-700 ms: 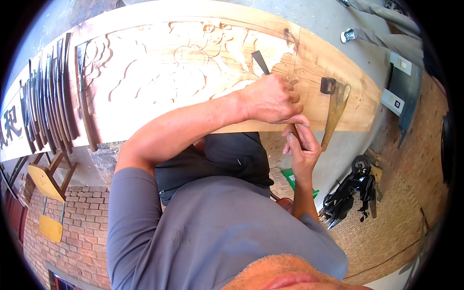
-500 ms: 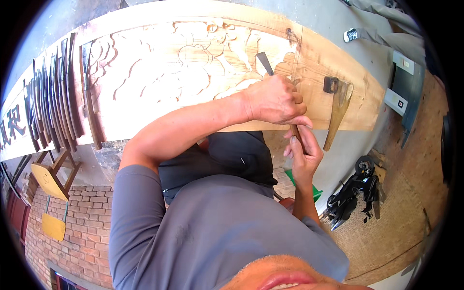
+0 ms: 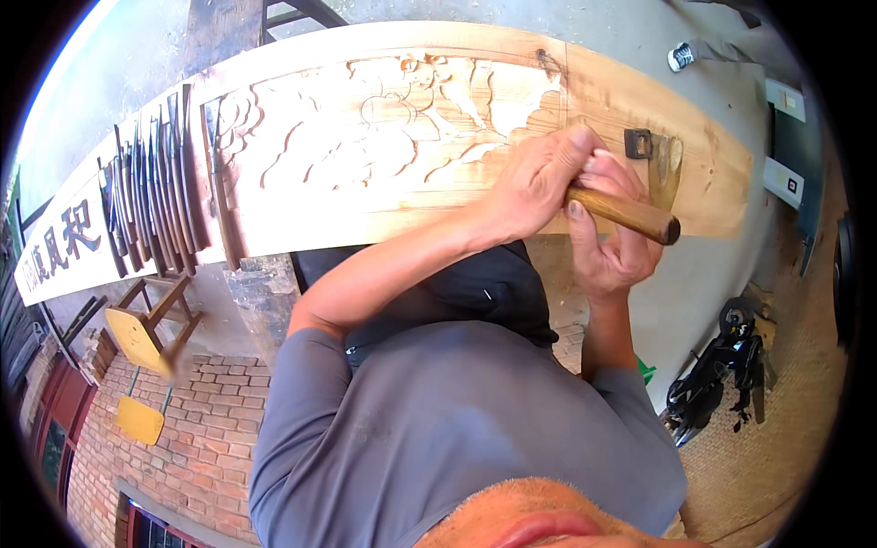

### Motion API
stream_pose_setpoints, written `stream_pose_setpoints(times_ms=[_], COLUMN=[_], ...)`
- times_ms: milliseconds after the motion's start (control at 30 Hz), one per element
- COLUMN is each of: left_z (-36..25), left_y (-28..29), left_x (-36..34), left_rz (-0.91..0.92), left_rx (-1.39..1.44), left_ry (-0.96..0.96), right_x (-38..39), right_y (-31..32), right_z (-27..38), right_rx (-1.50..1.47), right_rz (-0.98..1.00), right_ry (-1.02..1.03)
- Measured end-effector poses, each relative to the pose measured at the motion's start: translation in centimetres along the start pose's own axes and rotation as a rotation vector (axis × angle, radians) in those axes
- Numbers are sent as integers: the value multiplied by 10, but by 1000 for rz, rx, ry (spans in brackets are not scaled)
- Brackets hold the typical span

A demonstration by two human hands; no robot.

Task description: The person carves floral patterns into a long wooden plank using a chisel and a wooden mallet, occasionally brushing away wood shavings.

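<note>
My left hand (image 3: 539, 183) is closed at the upper end of a wooden chisel handle (image 3: 628, 212), above the right part of a pale carved board (image 3: 365, 128); the blade is hidden by my fingers. My right hand (image 3: 614, 254) wraps the same handle from below, thumb raised along it. Just beyond my right fingers lies a tool with a black square head (image 3: 638, 143) and wooden handle (image 3: 670, 164). Several long chisels (image 3: 160, 192) lie in a row at the board's left, with one more (image 3: 222, 201) slightly apart.
Wooden chairs (image 3: 142, 338) stand on brick paving at lower left. A black scooter (image 3: 713, 370) is at lower right, near a grey-green metal case (image 3: 786, 183). Another person's shoe and trouser leg (image 3: 703, 55) show at top right. Dark lettering (image 3: 68, 233) marks the board's left end.
Both hands have shifted right and the chisel has turned: its blade, earlier pointing up-left in view, is now hidden, and its handle end points right. The whole view has shifted slightly.
</note>
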State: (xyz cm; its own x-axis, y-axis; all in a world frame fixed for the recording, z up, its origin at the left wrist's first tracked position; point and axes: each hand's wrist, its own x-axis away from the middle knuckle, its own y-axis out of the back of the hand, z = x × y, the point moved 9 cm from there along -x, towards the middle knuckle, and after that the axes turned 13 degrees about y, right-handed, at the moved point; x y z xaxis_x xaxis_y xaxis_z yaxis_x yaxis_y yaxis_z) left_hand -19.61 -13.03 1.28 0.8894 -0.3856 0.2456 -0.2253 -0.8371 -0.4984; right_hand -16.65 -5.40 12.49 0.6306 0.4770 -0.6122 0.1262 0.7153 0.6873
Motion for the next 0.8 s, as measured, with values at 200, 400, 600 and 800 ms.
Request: stream_pose_setpoints(times_ms=[200,400,600,800], left_z=[-16,25,26,5], left_y=[81,157,155,145], left_x=[42,121,105,60], left_rz=[-448,-639,-520,-272], left_rx=[-24,-103,111,98], left_ry=[-184,-209,-67,-58], right_x=[-22,-57,-86,-85], right_y=[-55,-115,-174,-204], right_z=[11,53,22,14], right_rx=[-194,-284,-249,-280], right_rz=[-198,-249,-316,-265], right_ry=[77,298,144,159])
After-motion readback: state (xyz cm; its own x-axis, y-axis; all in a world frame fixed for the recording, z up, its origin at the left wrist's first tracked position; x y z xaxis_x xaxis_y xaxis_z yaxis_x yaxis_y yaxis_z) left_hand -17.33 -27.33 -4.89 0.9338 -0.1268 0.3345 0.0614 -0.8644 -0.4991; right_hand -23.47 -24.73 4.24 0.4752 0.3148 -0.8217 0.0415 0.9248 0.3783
